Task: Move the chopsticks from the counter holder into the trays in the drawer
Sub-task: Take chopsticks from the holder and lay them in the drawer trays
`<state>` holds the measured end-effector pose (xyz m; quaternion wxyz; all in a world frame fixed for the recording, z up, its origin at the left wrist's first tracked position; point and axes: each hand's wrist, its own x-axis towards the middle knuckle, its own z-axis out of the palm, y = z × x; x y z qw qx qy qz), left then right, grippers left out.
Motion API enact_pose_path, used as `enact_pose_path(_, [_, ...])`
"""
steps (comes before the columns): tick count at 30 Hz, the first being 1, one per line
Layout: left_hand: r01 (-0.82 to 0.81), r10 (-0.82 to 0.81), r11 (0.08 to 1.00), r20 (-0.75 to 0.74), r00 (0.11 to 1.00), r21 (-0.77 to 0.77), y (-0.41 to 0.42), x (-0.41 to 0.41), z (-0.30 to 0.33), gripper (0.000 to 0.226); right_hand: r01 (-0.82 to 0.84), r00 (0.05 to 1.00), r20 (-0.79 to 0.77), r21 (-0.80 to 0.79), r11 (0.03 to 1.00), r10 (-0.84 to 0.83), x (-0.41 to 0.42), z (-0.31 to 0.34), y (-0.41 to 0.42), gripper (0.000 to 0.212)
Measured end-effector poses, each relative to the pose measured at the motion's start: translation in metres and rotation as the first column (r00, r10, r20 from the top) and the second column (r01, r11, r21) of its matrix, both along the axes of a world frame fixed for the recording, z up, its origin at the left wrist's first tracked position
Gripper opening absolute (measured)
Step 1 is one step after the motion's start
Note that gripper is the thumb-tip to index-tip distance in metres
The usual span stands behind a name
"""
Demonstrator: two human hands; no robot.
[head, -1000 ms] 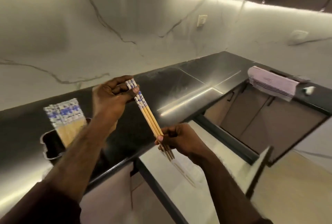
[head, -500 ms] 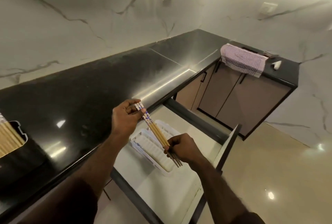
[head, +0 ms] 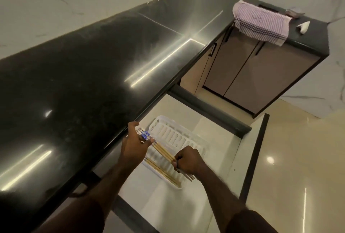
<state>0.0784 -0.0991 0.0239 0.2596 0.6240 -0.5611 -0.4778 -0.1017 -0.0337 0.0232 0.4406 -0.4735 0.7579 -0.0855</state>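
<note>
Both hands have lowered the chopsticks (head: 162, 150) just above the tray (head: 188, 140); left hand (head: 134, 146) pinches the patterned ends, right hand (head: 187, 160) grips the tips, keeping them level for laying down

Both arms reach forward and down, close together. The left hand (head: 133, 147) is a bit farther out, with its fingers and thumb pinching the top end of some sticks. The right hand (head: 187, 161) is curled into a fist around the lower end of the same sticks.
</note>
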Motion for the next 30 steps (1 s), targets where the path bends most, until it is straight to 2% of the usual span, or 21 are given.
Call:
enact_pose_path(3, [0.116, -0.100, 0.990, 0.177, 0.979, -0.082, -0.008, 0.001, -0.017, 0.053, -0.005, 1.000, 0.012, 0.068, 0.998, 0.004, 0.002, -0.016, -0.016, 0.012])
enact_pose_path(7, [0.364, -0.274, 0.922, 0.439, 0.856, -0.134, -0.005, 0.003, -0.041, 0.028, -0.049, 0.998, -0.026, 0.165, 0.985, 0.054, 0.001, -0.032, -0.025, 0.018])
enact_pose_path(10, [0.442, -0.307, 0.880, 0.501, 0.809, -0.175, -0.006, 0.002, -0.059, 0.032, -0.084, 0.993, -0.066, 0.192, 0.978, 0.098, 0.003, -0.045, -0.031, 0.025])
enact_pose_path(15, [0.545, -0.355, 0.824, 0.606, 0.711, -0.156, -0.018, -0.001, -0.083, 0.030, -0.135, 0.974, -0.159, 0.176, 0.975, 0.163, 0.013, -0.057, -0.041, 0.018])
enact_pose_path(17, [0.529, -0.371, 0.843, 0.606, 0.704, -0.098, -0.022, -0.002, -0.091, 0.028, -0.127, 0.973, -0.167, 0.186, 0.974, 0.159, 0.017, -0.063, -0.043, 0.009])
enact_pose_path(18, [0.489, -0.372, 0.871, 0.573, 0.730, -0.057, -0.025, -0.003, -0.094, 0.028, -0.115, 0.976, -0.164, 0.187, 0.975, 0.147, 0.018, -0.067, -0.042, 0.007])
enact_pose_path(21, [0.372, -0.369, 0.923, 0.487, 0.791, 0.095, -0.030, -0.004, -0.104, 0.028, -0.065, 0.983, -0.160, 0.145, 0.987, 0.088, 0.024, -0.081, -0.034, 0.018])
enact_pose_path(24, [0.072, -0.184, 0.957, 0.397, 0.899, 0.280, -0.035, -0.015, -0.105, 0.023, -0.031, 0.981, -0.184, 0.117, 0.993, 0.052, 0.029, -0.093, -0.023, 0.027])
enact_pose_path(26, [-0.080, -0.064, 0.930, 0.372, 0.926, 0.360, -0.041, -0.020, -0.108, 0.019, -0.026, 0.979, -0.198, 0.109, 0.994, 0.047, 0.030, -0.098, -0.018, 0.030])
enact_pose_path(28, [-0.087, -0.073, 0.914, 0.372, 0.925, 0.396, -0.041, -0.023, -0.114, 0.019, -0.028, 0.976, -0.211, 0.093, 0.995, 0.048, 0.031, -0.098, -0.016, 0.031])
enact_pose_path(30, [0.082, -0.225, 0.915, 0.329, 0.917, 0.396, -0.041, -0.025, -0.118, 0.021, -0.040, 0.969, -0.241, 0.079, 0.996, 0.058, 0.032, -0.097, -0.014, 0.027])
